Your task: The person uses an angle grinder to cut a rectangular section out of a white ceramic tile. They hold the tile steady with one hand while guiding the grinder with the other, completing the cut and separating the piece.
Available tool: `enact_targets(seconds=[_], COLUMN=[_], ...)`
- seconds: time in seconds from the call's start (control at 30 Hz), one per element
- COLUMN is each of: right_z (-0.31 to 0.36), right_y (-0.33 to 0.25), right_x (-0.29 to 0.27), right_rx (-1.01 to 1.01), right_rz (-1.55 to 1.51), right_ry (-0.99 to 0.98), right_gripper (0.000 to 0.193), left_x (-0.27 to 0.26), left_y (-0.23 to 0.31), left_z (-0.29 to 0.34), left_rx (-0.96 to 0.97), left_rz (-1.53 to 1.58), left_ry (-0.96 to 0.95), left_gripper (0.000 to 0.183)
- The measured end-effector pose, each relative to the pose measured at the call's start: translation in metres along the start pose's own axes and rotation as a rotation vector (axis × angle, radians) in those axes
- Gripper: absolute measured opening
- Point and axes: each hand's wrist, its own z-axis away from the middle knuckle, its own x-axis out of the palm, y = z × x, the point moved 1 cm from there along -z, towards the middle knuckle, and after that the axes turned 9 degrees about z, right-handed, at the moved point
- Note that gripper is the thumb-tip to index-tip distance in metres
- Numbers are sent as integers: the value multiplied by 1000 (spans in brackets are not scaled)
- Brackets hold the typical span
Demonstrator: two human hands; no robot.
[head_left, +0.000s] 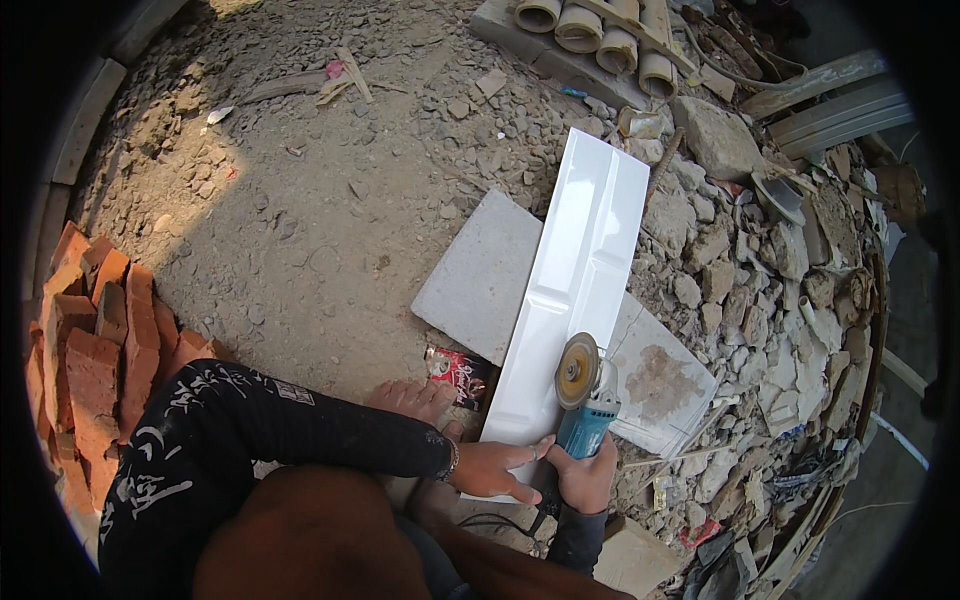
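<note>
A teal angle grinder [585, 430] is gripped in my right hand [585, 478], with the fingers wrapped round its body. Its round, brownish disc [577, 370] stands on edge over the right side of a long, glossy white tile [575, 250]. I cannot tell whether the disc touches the tile. My left hand [497, 470] lies on the tile's near end, fingers stretched out, the tips close to my right thumb and the grinder. Beneath the tile are a grey slab [475, 270] on the left and a stained, pale slab [665, 380] on the right.
A red and black packet [460, 378] lies by my bare foot [412, 400], left of the tile. Orange bricks [95, 370] are piled at the far left. Broken rubble [720, 270] covers the right side. Several pipes [600, 45] rest at the back. A dark cord [490, 520] runs near my hands.
</note>
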Motion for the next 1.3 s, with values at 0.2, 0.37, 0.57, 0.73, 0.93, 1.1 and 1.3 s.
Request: enact_targets(seconds=[0.2,0.37,0.57,0.73,0.93,1.1,1.3], right_z=[3,-1,1,2,2,1,1], right_y=[-8,-2,-6,-11,-10,-6,-4], right_x=[-2,1,-2,-2,-2,-2,-1], right_rx=[19,40,1,16,21,1,-3], right_rz=[9,-63,36,14,1,18,-4], right_ry=[-7,-30,-10,-17,-18,-13,-13], right_gripper=[45,45,45,44,44,44,45], left_x=[0,-7,-9,-9,-8,0,0], left_y=[7,17,21,25,17,3,6], left_z=[1,1,0,5,1,-1,1], left_rx=[18,-127,-172,-137,-159,-6,5], left_rz=[11,0,-27,4,-35,-14,0], left_ry=[-3,-142,-168,-135,-145,14,-10], left_gripper=[113,119,119,119,119,104,119])
